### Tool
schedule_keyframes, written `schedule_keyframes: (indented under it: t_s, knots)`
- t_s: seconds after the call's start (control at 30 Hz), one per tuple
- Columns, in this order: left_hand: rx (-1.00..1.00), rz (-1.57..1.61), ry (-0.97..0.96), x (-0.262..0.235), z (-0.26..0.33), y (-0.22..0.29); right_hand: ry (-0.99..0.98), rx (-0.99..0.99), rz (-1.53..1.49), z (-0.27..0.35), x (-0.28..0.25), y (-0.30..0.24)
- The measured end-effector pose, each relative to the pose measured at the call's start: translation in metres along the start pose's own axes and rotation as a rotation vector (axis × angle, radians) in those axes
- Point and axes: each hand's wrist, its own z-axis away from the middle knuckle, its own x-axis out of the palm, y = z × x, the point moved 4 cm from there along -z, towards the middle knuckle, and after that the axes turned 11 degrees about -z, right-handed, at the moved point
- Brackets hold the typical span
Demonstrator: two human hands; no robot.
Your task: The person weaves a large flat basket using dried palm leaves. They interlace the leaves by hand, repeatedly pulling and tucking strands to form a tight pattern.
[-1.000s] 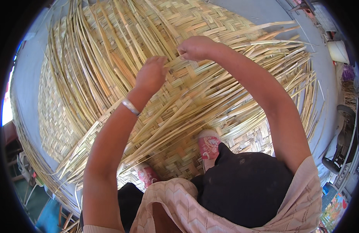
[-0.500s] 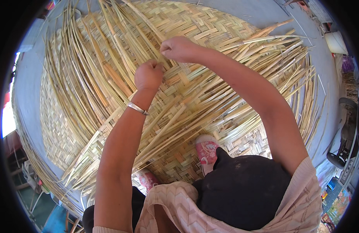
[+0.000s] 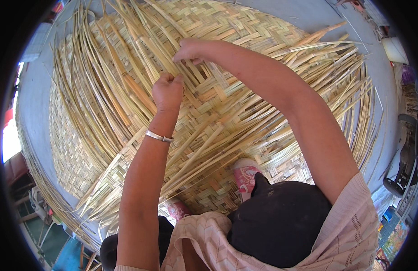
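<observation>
A large woven mat [image 3: 245, 27] of pale, flattened reed strips lies under my hands, its weave in a slanting pattern. My left hand [image 3: 168, 91], with a silver bangle at the wrist, is closed on the reed strips [image 3: 141, 58] at the edge of the weave. Just beyond it and slightly to the right, my right hand [image 3: 189, 49] has its fingers bent down, pinched on a strip among them. The fingertips of both hands are partly hidden. Long loose strips fan out to the far left, and another bundle of strips [image 3: 304, 81] spreads to the right.
My pink patterned shoes [image 3: 246, 176] rest on the near part of the mat. Grey floor [image 3: 35, 104] borders the mat. A dark wheeled object [image 3: 401, 156] stands at the right, and a whitish bucket-like container [image 3: 394, 49] is at the far right.
My right hand has moved left and turned its fingers down toward the strips. My left hand has shifted slightly left and nearer to me, still closed.
</observation>
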Motion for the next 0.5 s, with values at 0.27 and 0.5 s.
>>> schedule_keyframes:
  t_s: [0.27, 0.5]
  knots:
    - [-0.174, 0.308, -0.13, -0.001, 0.005, -0.004, -0.198, -0.122, -0.331, 0.017, 0.0, 0.011]
    - [-0.053, 0.248, -0.41, -0.006, -0.005, -0.002, -0.263, -0.177, -0.395, 0.033, 0.001, 0.006]
